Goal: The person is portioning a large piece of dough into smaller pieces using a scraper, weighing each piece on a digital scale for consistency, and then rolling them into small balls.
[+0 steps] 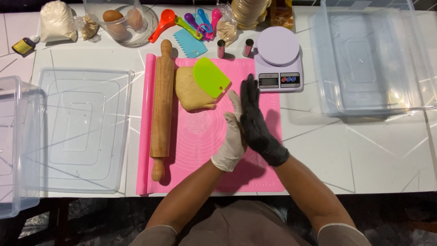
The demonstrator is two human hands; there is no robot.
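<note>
Fingers (236,102) of the white-gloved left hand (231,139) lie straight, pressed flat against the black-gloved right hand (256,123), perhaps holding nothing, over the pink silicone mat (200,150); smooth tan dough (193,91) sits at eleven o'clock.

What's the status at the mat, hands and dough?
Left hand and right hand pressed palm to palm above the pink mat, holding nothing. Dough untouched, green scraper on it. Rolling pin lies left.
</note>
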